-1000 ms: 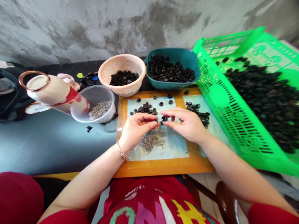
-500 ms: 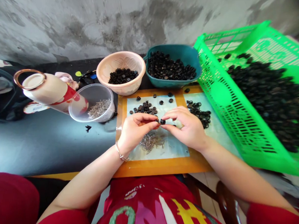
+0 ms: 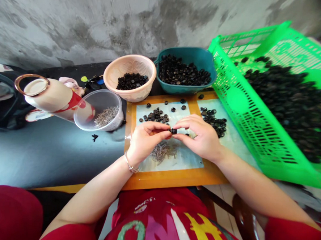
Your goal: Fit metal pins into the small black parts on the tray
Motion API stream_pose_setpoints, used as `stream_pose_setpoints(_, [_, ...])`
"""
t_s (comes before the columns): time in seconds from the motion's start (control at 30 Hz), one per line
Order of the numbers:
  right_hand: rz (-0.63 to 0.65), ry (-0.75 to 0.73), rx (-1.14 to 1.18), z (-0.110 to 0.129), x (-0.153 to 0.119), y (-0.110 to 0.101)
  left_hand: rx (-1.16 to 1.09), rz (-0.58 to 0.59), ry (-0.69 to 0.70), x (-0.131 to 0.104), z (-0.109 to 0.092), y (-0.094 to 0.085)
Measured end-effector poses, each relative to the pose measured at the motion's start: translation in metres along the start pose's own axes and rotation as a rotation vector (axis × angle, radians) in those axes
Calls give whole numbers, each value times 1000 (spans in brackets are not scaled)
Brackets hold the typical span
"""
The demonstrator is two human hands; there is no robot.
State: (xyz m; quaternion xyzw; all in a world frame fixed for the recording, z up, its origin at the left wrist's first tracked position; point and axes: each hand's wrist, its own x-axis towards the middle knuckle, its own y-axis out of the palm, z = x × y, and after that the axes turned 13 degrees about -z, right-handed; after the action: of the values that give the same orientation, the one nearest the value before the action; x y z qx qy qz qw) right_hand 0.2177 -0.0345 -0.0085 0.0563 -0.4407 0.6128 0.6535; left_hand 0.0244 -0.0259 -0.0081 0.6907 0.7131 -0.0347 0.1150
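Above the pale blue mat (image 3: 185, 162), my left hand (image 3: 145, 137) and my right hand (image 3: 201, 135) meet fingertip to fingertip. Both pinch small round black plastic parts (image 3: 173, 131) pressed together between them; how the pieces join is too small to make out. Below my left fingers lies a loose pile of thin metal pins (image 3: 162, 151). Just beyond my hands sits a heap of black washer-like parts (image 3: 157, 116), with a few black caps (image 3: 173, 109) scattered to its right. More black ring-like parts (image 3: 216, 122) lie to the right of my right hand.
At the back stand a pink bowl (image 3: 110, 76) and a teal basin (image 3: 187, 90) of black parts. A clear tub (image 3: 81, 123) of pins and a white-and-red flask (image 3: 46, 96) are on the left. A green crate (image 3: 238, 100) full of black pieces borders the right.
The black parts at my fingertips, slightly apart earlier, are now closed up against each other. My hands have otherwise barely moved.
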Motion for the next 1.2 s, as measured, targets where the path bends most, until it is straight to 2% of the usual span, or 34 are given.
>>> stream_pose_setpoints(0.13, [0, 29, 27, 1, -2, 1, -28, 20, -17, 0, 0, -1])
stream_pose_setpoints(0.37, [17, 334, 123, 5, -10, 7, -100, 33, -71, 3, 4, 1])
stream_pose_setpoints(0.5, [54, 423, 247, 5, -10, 6, -143, 52, -145, 3, 2, 1])
stream_pose_setpoints(0.9, [60, 428, 191, 4, -9, 3, -219, 123, -311, 2, 0, 0])
stream_pose_setpoints(1.2, [56, 392, 110, 5, -9, 4, -185, 148, -369, 2, -2, 1])
